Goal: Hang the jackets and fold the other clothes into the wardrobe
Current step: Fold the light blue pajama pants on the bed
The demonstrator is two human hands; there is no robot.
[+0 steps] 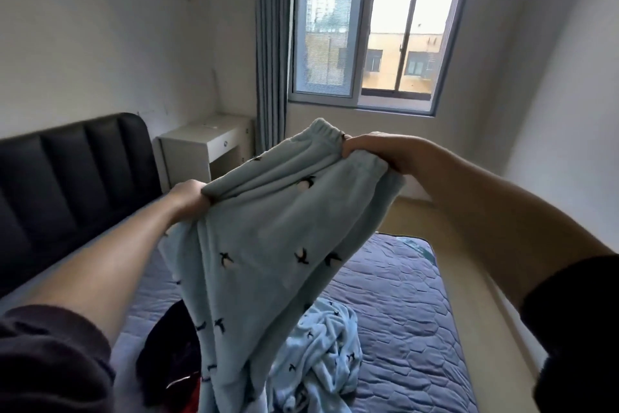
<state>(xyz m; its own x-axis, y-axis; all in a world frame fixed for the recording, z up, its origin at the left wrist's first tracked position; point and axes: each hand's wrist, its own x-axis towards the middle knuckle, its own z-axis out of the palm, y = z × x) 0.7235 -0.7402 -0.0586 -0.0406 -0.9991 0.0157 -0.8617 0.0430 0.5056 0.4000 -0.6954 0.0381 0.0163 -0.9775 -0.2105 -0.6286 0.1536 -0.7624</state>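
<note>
Light blue fleece pyjama trousers (268, 245) with small dark bird prints hang in the air above the bed. My left hand (189, 196) grips one end of their elastic waistband. My right hand (371, 151) grips the other end, higher and further out. The legs drop down toward the mattress. Below them a matching light blue pyjama top (321, 355) lies crumpled on the bed. A dark garment (170, 352) with a red part lies beside it at the lower left, partly hidden by the trousers.
The bed has a blue-grey quilted mattress (402, 305) and a black padded headboard (67, 175) on the left. A white bedside table (207, 141) stands in the corner by a blue curtain (269, 61). A window (375, 27) faces me. Bare floor (469, 278) runs along the right.
</note>
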